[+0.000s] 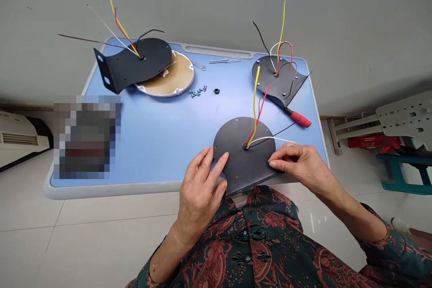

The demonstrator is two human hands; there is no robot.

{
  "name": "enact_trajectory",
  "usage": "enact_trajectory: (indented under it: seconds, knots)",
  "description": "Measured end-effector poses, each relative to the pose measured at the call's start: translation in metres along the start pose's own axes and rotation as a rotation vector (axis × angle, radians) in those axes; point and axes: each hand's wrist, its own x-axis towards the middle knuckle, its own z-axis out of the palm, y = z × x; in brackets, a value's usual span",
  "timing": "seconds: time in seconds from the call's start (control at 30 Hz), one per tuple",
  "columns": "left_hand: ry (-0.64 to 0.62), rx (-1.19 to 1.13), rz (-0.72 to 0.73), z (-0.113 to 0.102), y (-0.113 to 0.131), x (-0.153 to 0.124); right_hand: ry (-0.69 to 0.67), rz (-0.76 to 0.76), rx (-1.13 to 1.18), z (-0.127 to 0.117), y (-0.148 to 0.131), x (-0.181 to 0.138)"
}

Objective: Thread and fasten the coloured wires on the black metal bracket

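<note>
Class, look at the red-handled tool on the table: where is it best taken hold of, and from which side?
By its red handle, probably from the near right with the right hand once free. This thick end points toward the table's right edge, whereas the slim black end runs to the rear right plate. A dark wire appears to cross the handle, so ease around it.

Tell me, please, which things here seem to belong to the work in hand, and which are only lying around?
Likely for the work:
wired plate between left hand and right hand
left plate
right plate
brown disc
screws
black ring
red-handled tool
clear screwdriver

Probably just lying about:
green stool
red box
white appliance
</note>
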Motion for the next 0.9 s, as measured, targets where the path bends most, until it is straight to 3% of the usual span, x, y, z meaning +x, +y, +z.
enact_trajectory:
  seconds: [0.6, 0.9]
  knots:
    - [0.021, -0.021, -0.015, 0.001, 0.001, 0.001, -0.028, 0.189, 0.124, 0.003, -0.013, 0.005]
    - [0.017, -0.013, -0.012, 0.001, 0.000, 0.000, -0.041, 0.152, 0.130, 0.004, -0.019, 0.000]
